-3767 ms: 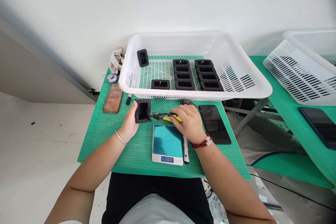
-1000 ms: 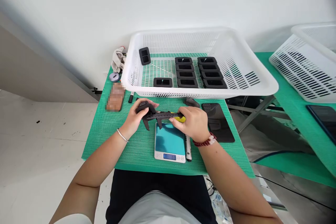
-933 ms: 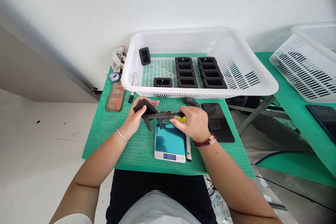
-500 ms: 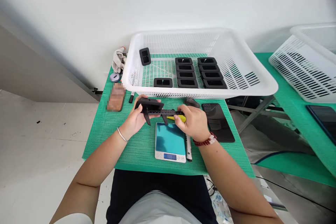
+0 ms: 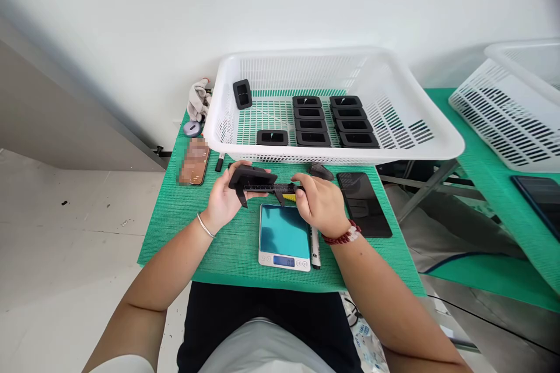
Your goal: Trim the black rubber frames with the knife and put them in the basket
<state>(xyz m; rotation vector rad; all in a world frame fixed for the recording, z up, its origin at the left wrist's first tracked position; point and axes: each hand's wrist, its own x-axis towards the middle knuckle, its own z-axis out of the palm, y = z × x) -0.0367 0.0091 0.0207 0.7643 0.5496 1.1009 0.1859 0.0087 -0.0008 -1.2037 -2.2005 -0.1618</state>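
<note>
My left hand [image 5: 222, 198] is closed around a black rectangular frame-like part [image 5: 258, 175], held up above the table. Against that part lies a black caliper [image 5: 262, 187], its jaws pointing down toward me. The caliper's right end is gripped by my right hand [image 5: 322, 201], thumb and fingers bent round the beam. Just below both hands sits a digital scale [image 5: 284, 238] with a shiny blue-green plate and a lit display. A yellow object [image 5: 289, 197] shows partly behind the caliper. Beside the scale, a white marker [image 5: 315, 247] lies partly under my right wrist.
A white basket [image 5: 341, 154] behind my hands holds several black frame parts [image 5: 311, 125]. A black phone-like slab [image 5: 365, 204] lies at right, a brown phone [image 5: 195, 163], a round lilac case [image 5: 192, 129] and gloves [image 5: 199, 99] at left. Another basket [image 5: 516, 122] stands farther right.
The black part has tilted and shifted slightly right in my left hand. The caliper's sliding jaw sits a little farther right, and my right index finger has lifted away from the beam.
</note>
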